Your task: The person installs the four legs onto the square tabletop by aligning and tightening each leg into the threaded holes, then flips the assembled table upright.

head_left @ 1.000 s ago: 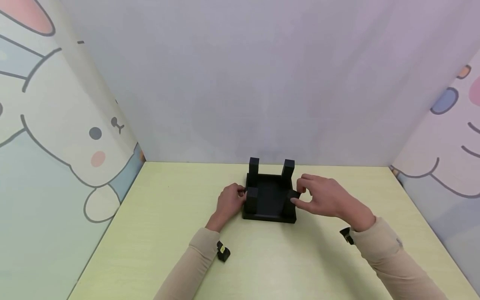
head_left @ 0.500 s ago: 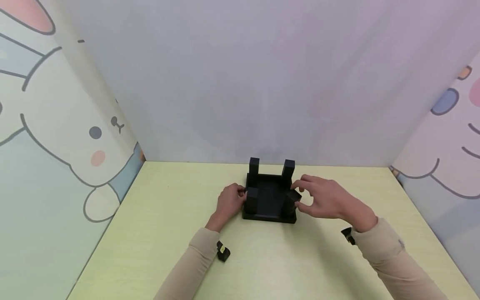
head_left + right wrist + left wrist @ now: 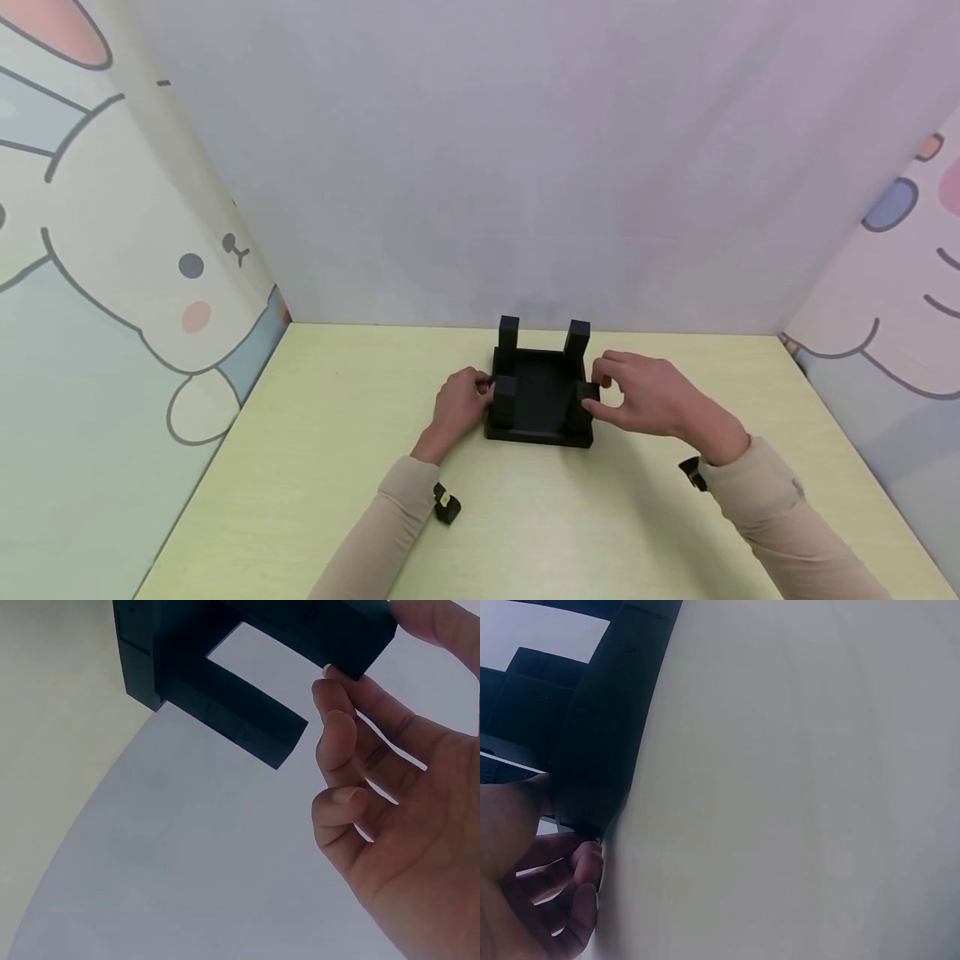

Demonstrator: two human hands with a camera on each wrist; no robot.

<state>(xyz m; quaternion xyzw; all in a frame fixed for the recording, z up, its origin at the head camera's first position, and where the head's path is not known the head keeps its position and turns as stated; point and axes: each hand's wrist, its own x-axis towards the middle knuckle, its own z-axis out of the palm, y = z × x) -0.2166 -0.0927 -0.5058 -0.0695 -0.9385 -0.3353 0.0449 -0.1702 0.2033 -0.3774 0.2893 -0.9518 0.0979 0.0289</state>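
Observation:
A black square base point(image 3: 536, 438) with raised edges lies on the table, and several black block-shaped legs stand up from its corners, like a small upturned table. My left hand point(image 3: 459, 403) holds the base's left edge; in the left wrist view its thumb and curled fingers point(image 3: 589, 870) are at the corner. My right hand point(image 3: 643, 397) pinches the top of the near right leg point(image 3: 587, 390) between thumb and fingers. The right wrist view shows that leg point(image 3: 352, 634) in the hand, with the far right leg point(image 3: 240, 712) beside it, untouched.
The pale yellow table point(image 3: 360, 400) stretches around the base. A plain pale wall point(image 3: 480, 167) rises behind, with cartoon-printed panels point(image 3: 112, 275) at the sides. Small black devices point(image 3: 447, 504) sit by both sleeve cuffs.
The near right leg was turned askew half a second ago and now stands square to the base. My right fingers have shifted around its top; the left hand has stayed put.

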